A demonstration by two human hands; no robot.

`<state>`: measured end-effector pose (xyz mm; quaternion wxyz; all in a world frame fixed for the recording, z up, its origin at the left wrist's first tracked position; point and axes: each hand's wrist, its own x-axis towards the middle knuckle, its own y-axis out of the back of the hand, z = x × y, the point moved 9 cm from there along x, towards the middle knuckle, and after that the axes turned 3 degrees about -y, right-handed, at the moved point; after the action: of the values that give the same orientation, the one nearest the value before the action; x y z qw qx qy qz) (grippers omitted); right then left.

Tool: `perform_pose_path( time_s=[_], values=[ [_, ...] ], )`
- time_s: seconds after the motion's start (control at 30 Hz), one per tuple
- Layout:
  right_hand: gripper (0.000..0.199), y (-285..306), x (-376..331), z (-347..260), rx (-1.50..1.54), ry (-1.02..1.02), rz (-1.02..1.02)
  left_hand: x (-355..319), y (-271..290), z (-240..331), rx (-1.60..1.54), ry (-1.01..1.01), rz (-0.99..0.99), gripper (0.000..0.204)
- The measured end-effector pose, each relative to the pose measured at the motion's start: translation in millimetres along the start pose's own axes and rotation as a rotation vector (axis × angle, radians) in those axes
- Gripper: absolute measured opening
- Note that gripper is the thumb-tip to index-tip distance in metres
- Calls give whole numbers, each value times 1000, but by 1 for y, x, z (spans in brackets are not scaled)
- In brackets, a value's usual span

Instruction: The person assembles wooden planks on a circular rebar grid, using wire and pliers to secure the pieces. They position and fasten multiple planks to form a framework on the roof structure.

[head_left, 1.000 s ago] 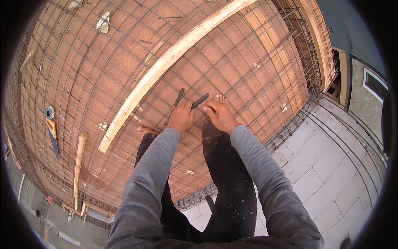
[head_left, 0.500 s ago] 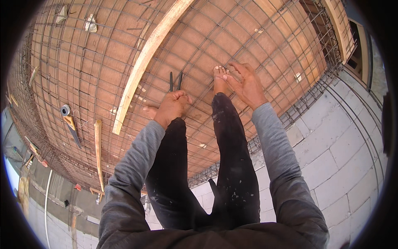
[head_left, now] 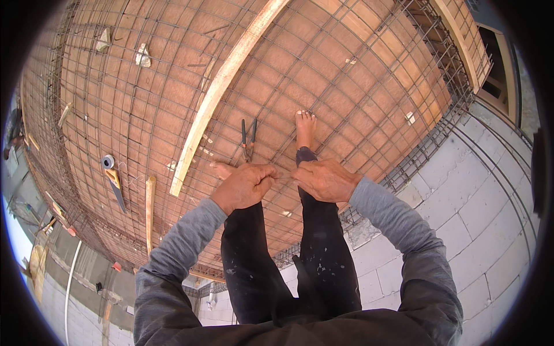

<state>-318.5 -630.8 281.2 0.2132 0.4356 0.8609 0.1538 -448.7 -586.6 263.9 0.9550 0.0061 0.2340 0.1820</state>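
Two dark-handled pliers (head_left: pixel 249 138) lie on the rebar mesh (head_left: pixel 358 75); my left hand (head_left: pixel 245 185) is fisted, right hand (head_left: pixel 324 180) curled, contents unseen.

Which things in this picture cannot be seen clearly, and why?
- Head view: left hand is closed over whatever it holds.
- Pliers: the jaws are hidden behind that fist.
- Any thin wire between the left and right hand is too small to tell.
- Left foot: mostly hidden by the left hand.

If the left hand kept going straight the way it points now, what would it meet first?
Most likely the pliers, which the left hand seems to hold by the lower end; their handles stick out just beyond the knuckles. Past them lies the rebar mesh. Depth is unclear.
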Motion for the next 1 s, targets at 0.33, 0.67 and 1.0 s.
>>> perform_pose_path(
  time_s=[0.33, 0.67, 1.0],
  values=[
    [17, 79, -64, 75, 550, -784, 646, -2, 63, -14, -11, 351, 615, 23],
    [24, -11, -17, 30, 1193, -751, 165, 58, 47, -26, -1355, 45, 912, 25],
    [26, 12, -25, 37, 1198, -672, 358, 46, 51, -40, -1191, 255, 1173, 20]
  ],
)
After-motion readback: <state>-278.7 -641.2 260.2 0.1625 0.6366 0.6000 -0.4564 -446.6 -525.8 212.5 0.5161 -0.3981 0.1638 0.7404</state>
